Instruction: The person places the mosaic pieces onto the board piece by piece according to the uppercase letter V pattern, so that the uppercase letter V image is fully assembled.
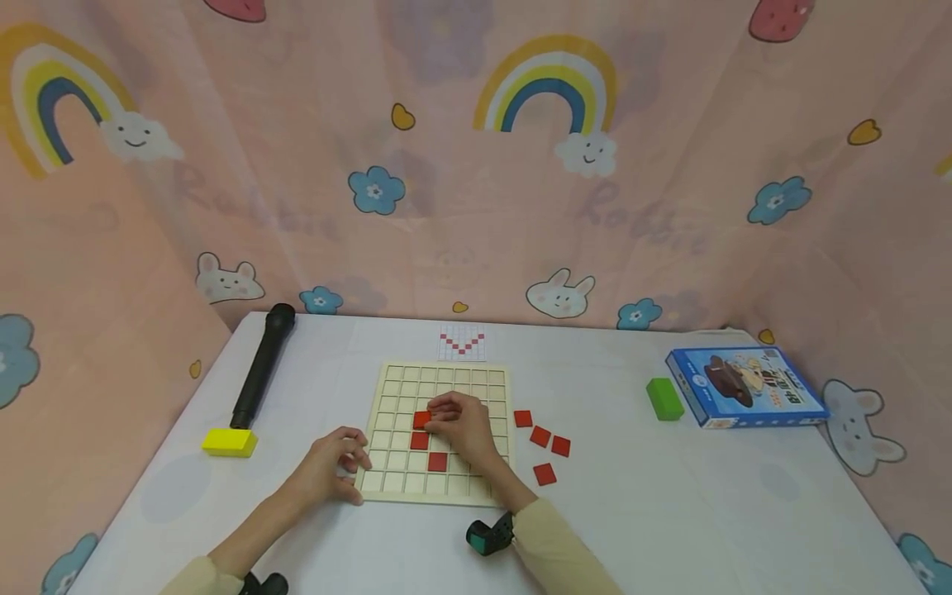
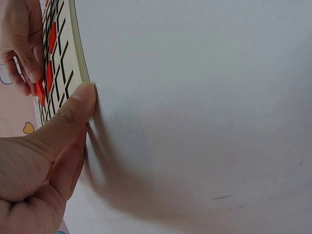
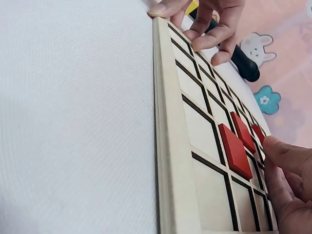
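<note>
1. Left hand at near left corner of the pale grid board; thumb along the edge, fingers bent, gripping it.
2. Right hand over the board's middle; thumb and fingertips nearly closed, pinching a red tile; whether it sits fully in its square, cannot tell.
3. Second tile on the board, just nearer the person; third tile one row nearer again, one column right.
4. Four loose tiles on the white bench, right of the board; printed pattern card beyond its far edge.
5. Left side: black stick, yellow block at its near end; right side: green block beside blue box.
</note>
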A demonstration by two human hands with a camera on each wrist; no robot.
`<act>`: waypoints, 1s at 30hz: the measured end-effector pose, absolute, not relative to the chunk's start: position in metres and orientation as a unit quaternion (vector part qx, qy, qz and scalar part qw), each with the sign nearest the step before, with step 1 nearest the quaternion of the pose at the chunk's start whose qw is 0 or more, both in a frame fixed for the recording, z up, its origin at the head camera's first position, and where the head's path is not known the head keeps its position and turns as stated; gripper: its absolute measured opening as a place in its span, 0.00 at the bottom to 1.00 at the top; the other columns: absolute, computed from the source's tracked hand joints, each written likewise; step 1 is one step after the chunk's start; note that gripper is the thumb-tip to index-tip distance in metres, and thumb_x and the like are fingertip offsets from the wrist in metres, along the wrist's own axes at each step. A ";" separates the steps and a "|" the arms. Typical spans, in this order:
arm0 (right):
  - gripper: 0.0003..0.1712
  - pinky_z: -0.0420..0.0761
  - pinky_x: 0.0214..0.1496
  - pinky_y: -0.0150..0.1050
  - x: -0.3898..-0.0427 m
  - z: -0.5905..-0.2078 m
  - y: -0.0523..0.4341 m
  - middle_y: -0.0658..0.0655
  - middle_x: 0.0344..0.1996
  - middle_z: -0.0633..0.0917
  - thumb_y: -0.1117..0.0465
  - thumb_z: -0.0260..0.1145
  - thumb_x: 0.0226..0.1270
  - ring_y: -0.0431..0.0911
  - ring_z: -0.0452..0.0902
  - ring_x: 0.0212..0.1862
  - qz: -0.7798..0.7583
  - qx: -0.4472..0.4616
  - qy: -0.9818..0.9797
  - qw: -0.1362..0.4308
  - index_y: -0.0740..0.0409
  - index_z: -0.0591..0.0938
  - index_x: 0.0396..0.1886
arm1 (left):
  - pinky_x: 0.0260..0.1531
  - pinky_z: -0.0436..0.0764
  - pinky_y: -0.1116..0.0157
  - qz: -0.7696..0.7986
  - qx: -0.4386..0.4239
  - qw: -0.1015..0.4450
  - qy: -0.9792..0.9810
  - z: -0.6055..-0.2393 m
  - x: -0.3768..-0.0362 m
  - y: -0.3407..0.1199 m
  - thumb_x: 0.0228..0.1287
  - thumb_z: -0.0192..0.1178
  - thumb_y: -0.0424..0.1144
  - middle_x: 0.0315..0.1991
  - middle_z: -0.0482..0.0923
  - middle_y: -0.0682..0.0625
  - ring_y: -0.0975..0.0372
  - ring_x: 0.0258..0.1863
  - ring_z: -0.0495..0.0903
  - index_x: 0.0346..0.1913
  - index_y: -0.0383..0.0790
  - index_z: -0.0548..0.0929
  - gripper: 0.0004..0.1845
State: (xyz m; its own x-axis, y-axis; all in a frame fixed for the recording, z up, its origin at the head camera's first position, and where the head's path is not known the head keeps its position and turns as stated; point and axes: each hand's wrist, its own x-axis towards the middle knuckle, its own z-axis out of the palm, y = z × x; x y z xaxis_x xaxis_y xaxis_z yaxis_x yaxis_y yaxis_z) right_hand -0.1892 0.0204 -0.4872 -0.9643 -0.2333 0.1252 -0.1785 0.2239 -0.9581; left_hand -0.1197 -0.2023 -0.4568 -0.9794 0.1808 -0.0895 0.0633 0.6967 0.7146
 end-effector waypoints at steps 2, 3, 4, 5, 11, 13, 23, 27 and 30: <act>0.15 0.81 0.40 0.32 -0.189 -0.486 0.018 0.63 0.35 0.86 0.71 0.74 0.50 0.51 0.84 0.37 -0.607 -0.134 0.783 0.022 0.68 0.83 0.39 | 0.28 0.78 0.70 0.385 0.071 0.077 0.917 -0.458 -0.120 -0.203 0.23 0.77 0.19 0.47 0.74 0.44 0.61 0.32 0.73 0.27 0.35 0.81 0.21; 0.15 0.81 0.40 0.32 -0.189 -0.486 0.017 0.62 0.35 0.86 0.71 0.74 0.50 0.51 0.84 0.36 -0.604 -0.134 0.785 0.022 0.68 0.83 0.39 | 0.28 0.78 0.70 0.385 0.074 0.076 0.917 -0.458 -0.119 -0.203 0.23 0.77 0.19 0.48 0.74 0.44 0.61 0.32 0.73 0.27 0.35 0.81 0.21; 0.15 0.81 0.39 0.31 -0.188 -0.486 0.016 0.62 0.34 0.86 0.71 0.74 0.50 0.50 0.84 0.36 -0.601 -0.133 0.788 0.022 0.67 0.83 0.39 | 0.28 0.78 0.70 0.385 0.077 0.075 0.916 -0.458 -0.119 -0.203 0.23 0.77 0.19 0.48 0.74 0.44 0.61 0.32 0.73 0.27 0.35 0.81 0.22; 0.15 0.81 0.39 0.31 -0.188 -0.486 0.015 0.62 0.34 0.86 0.71 0.74 0.50 0.49 0.84 0.35 -0.598 -0.133 0.790 0.022 0.67 0.83 0.39 | 0.28 0.78 0.70 0.384 0.083 0.074 0.917 -0.458 -0.119 -0.203 0.23 0.77 0.20 0.48 0.74 0.43 0.62 0.32 0.73 0.27 0.35 0.81 0.21; 0.14 0.81 0.38 0.30 -0.189 -0.485 0.011 0.61 0.34 0.86 0.72 0.74 0.49 0.47 0.84 0.33 -0.587 -0.134 0.798 0.024 0.67 0.83 0.38 | 0.29 0.78 0.70 0.394 0.086 0.074 0.912 -0.457 -0.118 -0.202 0.23 0.77 0.19 0.48 0.74 0.42 0.61 0.32 0.73 0.28 0.35 0.81 0.21; 0.14 0.81 0.38 0.30 -0.190 -0.484 0.009 0.61 0.34 0.86 0.72 0.74 0.49 0.47 0.83 0.33 -0.581 -0.139 0.802 0.023 0.68 0.83 0.38 | 0.29 0.78 0.70 0.396 0.080 0.076 0.912 -0.456 -0.118 -0.202 0.24 0.77 0.19 0.48 0.74 0.43 0.61 0.32 0.73 0.28 0.35 0.81 0.21; 0.14 0.80 0.37 0.29 -0.194 -0.482 0.002 0.61 0.33 0.86 0.71 0.75 0.48 0.46 0.83 0.32 -0.559 -0.151 0.815 0.026 0.67 0.84 0.37 | 0.30 0.79 0.69 0.403 0.055 0.081 0.910 -0.457 -0.119 -0.201 0.24 0.77 0.20 0.49 0.74 0.44 0.61 0.33 0.72 0.29 0.35 0.81 0.22; 0.15 0.81 0.37 0.29 -0.195 -0.482 0.001 0.60 0.33 0.86 0.71 0.75 0.49 0.46 0.83 0.32 -0.559 -0.152 0.814 0.030 0.67 0.83 0.38 | 0.30 0.79 0.69 0.407 0.056 0.082 0.908 -0.456 -0.119 -0.203 0.24 0.77 0.20 0.49 0.74 0.44 0.60 0.33 0.72 0.29 0.35 0.81 0.22; 0.15 0.81 0.38 0.30 -0.195 -0.482 0.000 0.61 0.34 0.86 0.71 0.75 0.49 0.47 0.84 0.32 -0.560 -0.152 0.814 0.031 0.67 0.83 0.38 | 0.29 0.79 0.69 0.411 0.058 0.083 0.906 -0.456 -0.119 -0.204 0.24 0.77 0.20 0.49 0.74 0.44 0.60 0.33 0.72 0.29 0.34 0.81 0.22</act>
